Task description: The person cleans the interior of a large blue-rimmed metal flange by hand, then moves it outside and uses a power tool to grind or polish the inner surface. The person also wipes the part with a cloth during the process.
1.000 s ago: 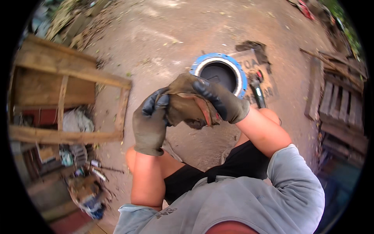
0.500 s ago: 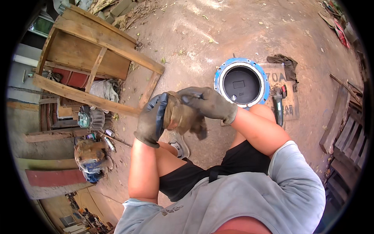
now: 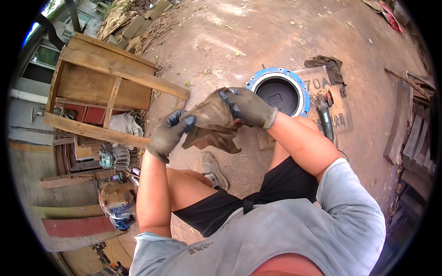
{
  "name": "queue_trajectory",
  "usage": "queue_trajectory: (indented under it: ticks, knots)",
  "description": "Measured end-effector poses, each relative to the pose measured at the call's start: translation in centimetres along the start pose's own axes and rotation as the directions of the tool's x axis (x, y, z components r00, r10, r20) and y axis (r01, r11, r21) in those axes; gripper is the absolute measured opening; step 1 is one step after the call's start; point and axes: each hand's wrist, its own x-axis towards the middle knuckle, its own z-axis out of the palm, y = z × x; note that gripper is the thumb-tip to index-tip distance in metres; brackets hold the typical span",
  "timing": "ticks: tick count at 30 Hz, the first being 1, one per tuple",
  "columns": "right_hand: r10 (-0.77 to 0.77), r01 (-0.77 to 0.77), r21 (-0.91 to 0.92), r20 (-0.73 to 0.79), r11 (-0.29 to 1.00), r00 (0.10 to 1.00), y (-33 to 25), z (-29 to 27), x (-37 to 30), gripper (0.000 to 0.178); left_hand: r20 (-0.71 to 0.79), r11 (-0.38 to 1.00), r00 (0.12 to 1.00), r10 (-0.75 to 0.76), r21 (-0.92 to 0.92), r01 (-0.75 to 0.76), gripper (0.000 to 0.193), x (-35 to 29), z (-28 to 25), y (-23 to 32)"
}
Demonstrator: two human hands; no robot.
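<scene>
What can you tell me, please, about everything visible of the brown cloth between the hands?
The cloth looks like limp, thin fabric, dull brown and grimy, with small reddish patches. Its upper part spans between the two gloved hands, while the lower part hangs in loose, uneven folds. The left hand pinches its left side, the right hand its upper right. It is held up off the ground, left of the blue-rimmed round part; its underside is hidden.

From far away I see brown ground (image 3: 267,37). A flat board (image 3: 342,105) lies on it, right of the right hand (image 3: 251,106), with a power tool (image 3: 327,120) on top. A round blue-rimmed thing (image 3: 305,88) sits between.
</scene>
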Motion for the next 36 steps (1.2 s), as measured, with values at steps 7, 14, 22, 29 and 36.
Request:
queue_trajectory:
  ticks: [7, 14, 22, 29, 36]
  knots:
    - [-0.089, 0.089, -0.018, 0.022, 0.996, 0.996, 2.2, -0.7, 1.6, 0.045, -0.083, 0.978, 0.994, 0.072, -0.188, -0.086, 0.021, 1.4, 0.9, -0.4]
    - [-0.018, -0.181, 0.288, 0.572, 0.94, 0.82, 3.4, -0.8, 2.0, 0.021, -0.28, 0.926, 0.91, 0.305, -0.135, -0.352, 0.025, 1.2, 1.6, 0.3]
    - [-0.109, 0.131, -0.176, 0.132, 0.976, 0.985, 3.6, 0.3, 1.2, 0.044, -0.229, 0.938, 0.911, 0.342, 0.022, -0.346, 0.021, 1.2, 4.3, 1.9]
    - [-0.409, 0.27, -0.574, -0.125, 0.773, 0.904, 4.6, -2.0, 2.3, 0.044, -0.29, 0.979, 0.938, 0.189, -0.016, -0.202, 0.023, 2.7, 5.1, 1.2]
    - [-0.282, 0.193, -0.515, -0.1, 0.835, 0.954, 1.9, -2.4, 0.4, 0.048, -0.244, 0.963, 0.953, 0.178, -0.155, -0.219, 0.037, 2.6, 3.8, 0.6]
